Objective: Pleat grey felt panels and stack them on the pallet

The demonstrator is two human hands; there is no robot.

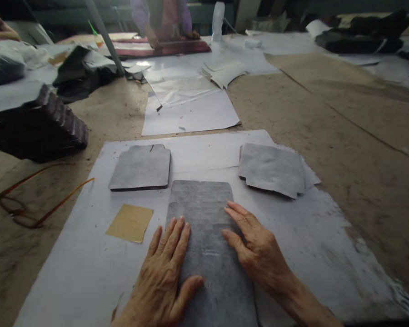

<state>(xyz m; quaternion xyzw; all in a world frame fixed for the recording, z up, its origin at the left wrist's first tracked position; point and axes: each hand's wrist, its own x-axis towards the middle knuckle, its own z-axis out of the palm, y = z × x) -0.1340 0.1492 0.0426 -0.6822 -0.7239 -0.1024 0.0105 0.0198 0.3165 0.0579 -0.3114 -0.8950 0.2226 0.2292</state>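
Nearest the camera, resting the left hand [165, 272] on the left side of a long grey panel [207, 263], fingers nearly together, thumb spread across its surface. Touching the panel's right side with the right hand [255, 247], fingers side by side, thumb apart from them. Showing, from far left, a dark stack [27, 131] with a ridged end and glasses [37, 224] on the brown desk [371, 195]; then, on a white sheet [71, 272], a tan square [130, 223] and a grey pile [141, 167] left of the panel, an uneven grey pile [271, 168] right of it. Further back, showing a co-worker's hand [152, 38] at a dark red piece [184, 47], left of a pale bottle [218, 20].
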